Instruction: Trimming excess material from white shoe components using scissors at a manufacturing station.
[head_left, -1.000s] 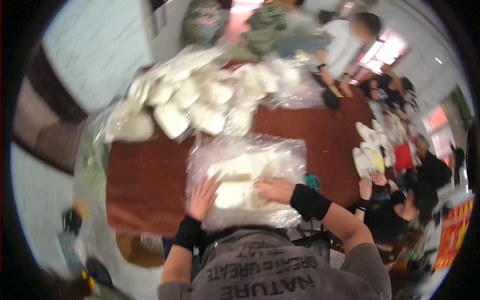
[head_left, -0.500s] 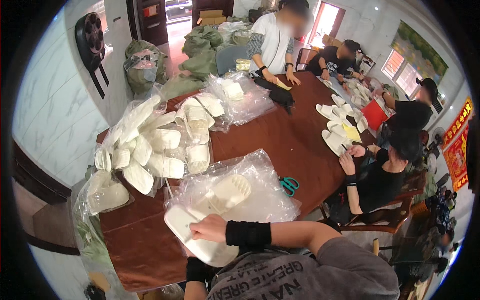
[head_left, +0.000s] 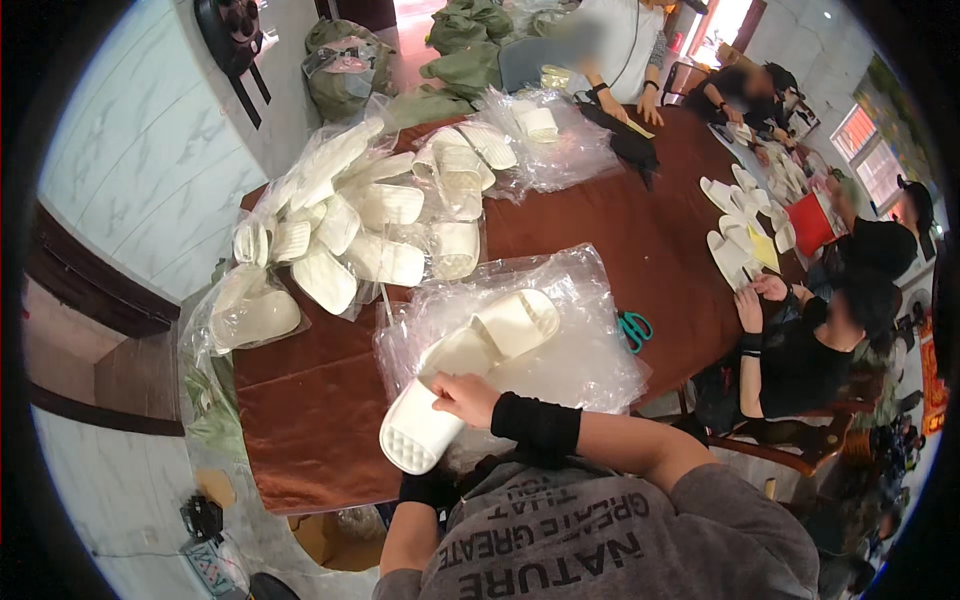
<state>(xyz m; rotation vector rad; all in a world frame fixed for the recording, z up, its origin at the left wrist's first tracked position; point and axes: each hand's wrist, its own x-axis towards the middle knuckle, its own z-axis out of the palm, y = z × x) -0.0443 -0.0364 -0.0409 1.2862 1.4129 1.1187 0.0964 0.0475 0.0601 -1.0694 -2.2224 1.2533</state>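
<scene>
My right hand [head_left: 466, 397] is closed on the side of a cream-white slide slipper [head_left: 418, 425], thumb and fingers at its edge near the strap. The slipper is tilted, with its dimpled heel end toward me. My left hand is hidden beneath it; only the forearm and its black wristband [head_left: 428, 488] show. Just beyond lies another white slipper [head_left: 517, 325], partly overlapped by the held one. It rests on a stack of clear plastic bags [head_left: 585, 340].
Bagged white slippers [head_left: 385, 205] are heaped at the table's far left. Teal-handled scissors [head_left: 634, 330] lie right of the bags on the brown tablecloth [head_left: 310, 420]. Co-workers sit along the right side, one handling loose slippers [head_left: 735, 250]. An open cardboard box [head_left: 335, 545] stands below the near edge.
The held slipper has been turned over, from its plain flat face to its dimpled, strapped side. My view has shifted, so the table appears farther right and higher.
</scene>
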